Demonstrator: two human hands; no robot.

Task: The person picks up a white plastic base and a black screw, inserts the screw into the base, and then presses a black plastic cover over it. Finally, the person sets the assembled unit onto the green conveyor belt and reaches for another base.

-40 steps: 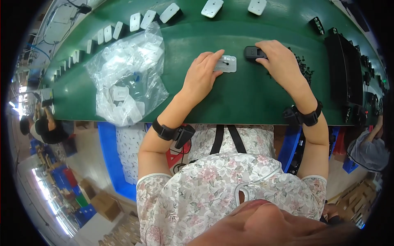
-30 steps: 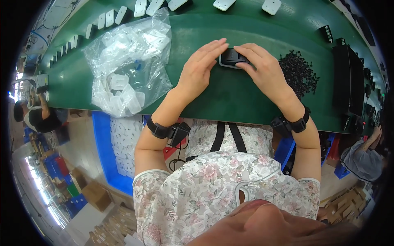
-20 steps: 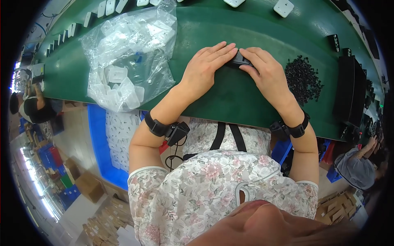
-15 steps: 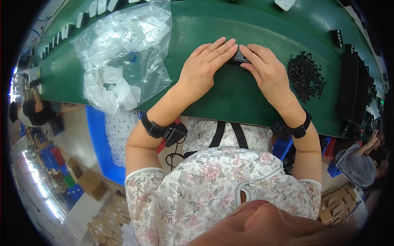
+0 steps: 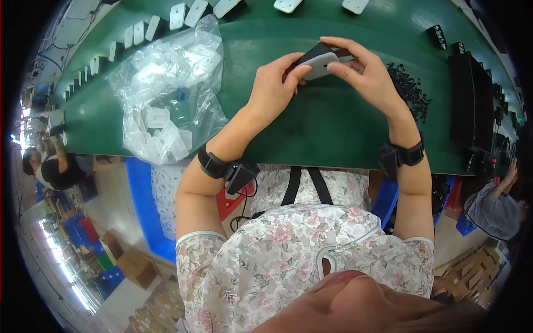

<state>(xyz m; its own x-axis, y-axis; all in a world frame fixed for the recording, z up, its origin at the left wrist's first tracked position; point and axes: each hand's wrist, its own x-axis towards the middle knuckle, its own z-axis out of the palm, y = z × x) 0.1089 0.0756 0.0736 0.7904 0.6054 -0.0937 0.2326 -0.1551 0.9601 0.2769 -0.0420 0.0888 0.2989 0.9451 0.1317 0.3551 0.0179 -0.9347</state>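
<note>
Between my two hands, above the green table (image 5: 311,130), a black box-shaped housing with a white cover (image 5: 321,65) is tilted so that its pale face points toward me. My left hand (image 5: 276,83) grips its left end, thumb on the pale face and fingers behind. On the right end, my right hand (image 5: 363,72) has its thumb against the cover's edge and its index finger over the black top edge. To the right of that hand lies a pile of small black parts (image 5: 410,91). Both wrists wear black straps with small devices.
A clear plastic bag (image 5: 166,89) of translucent white covers lies at left. White-faced black housings (image 5: 177,16) line the table's far side. A long black box (image 5: 471,105) stands at right. Below the table edge is a blue bin (image 5: 145,205). Other people (image 5: 488,208) work at both sides.
The black housing has been lifted and tilted, so its white cover now shows. Both hands went from lying over it to gripping its ends. The view has shifted slightly.
</note>
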